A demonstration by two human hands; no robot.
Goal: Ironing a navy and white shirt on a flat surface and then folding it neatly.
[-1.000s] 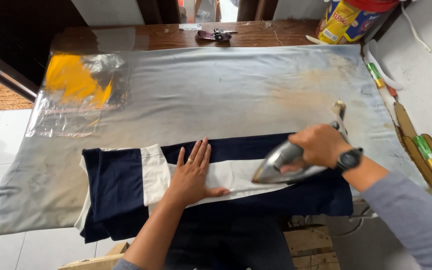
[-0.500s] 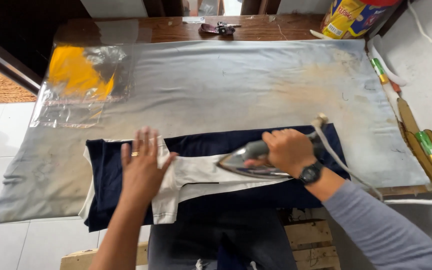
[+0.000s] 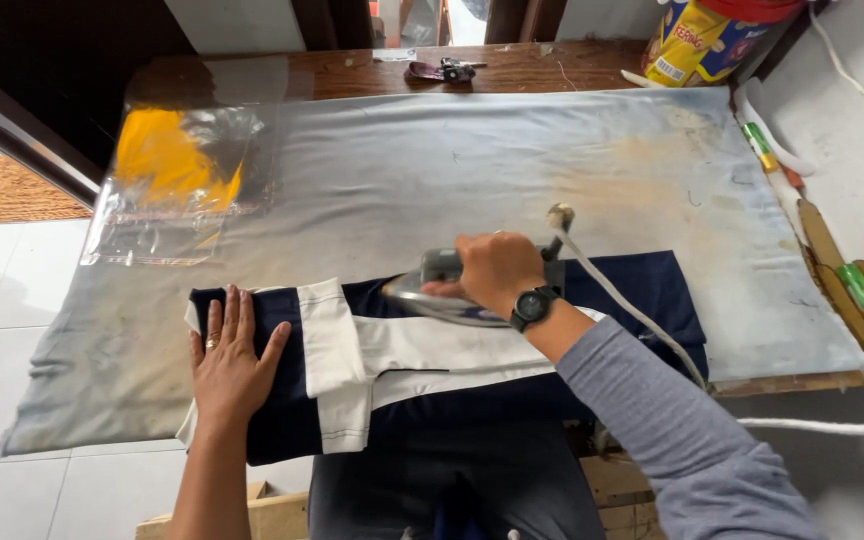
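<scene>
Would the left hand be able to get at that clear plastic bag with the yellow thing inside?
Probably yes: the left hand lies flat on the navy garment, and only bare grey cloth separates it from the plastic bag.

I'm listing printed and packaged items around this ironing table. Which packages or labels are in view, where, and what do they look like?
Clear plastic bag: far left of the grey cloth, flat, something yellow inside.
Printed tin: far right corner, round, yellow and red with a white label patch.
No signs or screens visible.

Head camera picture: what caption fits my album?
Right hand presses an iron on a navy-and-white garment; left hand holds it flat.
</scene>
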